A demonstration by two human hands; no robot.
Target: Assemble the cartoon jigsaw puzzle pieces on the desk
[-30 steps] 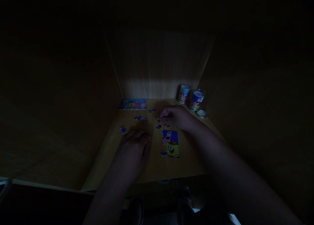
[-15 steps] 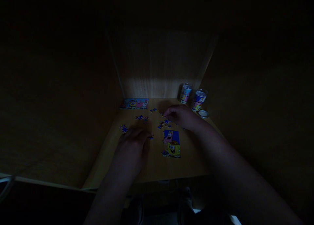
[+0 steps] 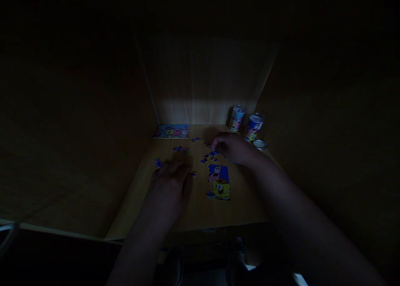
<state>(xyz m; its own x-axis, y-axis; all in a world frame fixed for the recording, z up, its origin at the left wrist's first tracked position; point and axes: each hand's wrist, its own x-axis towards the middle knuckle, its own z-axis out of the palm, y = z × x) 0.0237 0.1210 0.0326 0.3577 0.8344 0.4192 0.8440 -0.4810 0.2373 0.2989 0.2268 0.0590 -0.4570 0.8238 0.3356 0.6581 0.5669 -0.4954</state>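
The scene is very dark. A partly built cartoon jigsaw (image 3: 218, 182) lies on the wooden desk (image 3: 200, 211). My left hand (image 3: 170, 182) rests flat on the desk left of it, fingers stretched out, with a loose blue piece (image 3: 193, 174) by its fingertips. My right hand (image 3: 233, 147) hovers over several loose pieces (image 3: 210, 155) just beyond the jigsaw, its fingers curled in a pinch; whether they hold a piece I cannot make out. More loose pieces (image 3: 179, 149) and a small blue cluster (image 3: 157, 162) lie farther left.
A printed picture card (image 3: 171, 131) lies at the back left against the wooden wall. Two small printed tins (image 3: 236, 118) (image 3: 253, 127) stand at the back right, with a round lid (image 3: 259, 144) beside them. Wooden panels close in both sides.
My right hand has drifted slightly right and back over the loose pieces. My left hand has slid a little forward, uncovering a blue piece at its fingertips.
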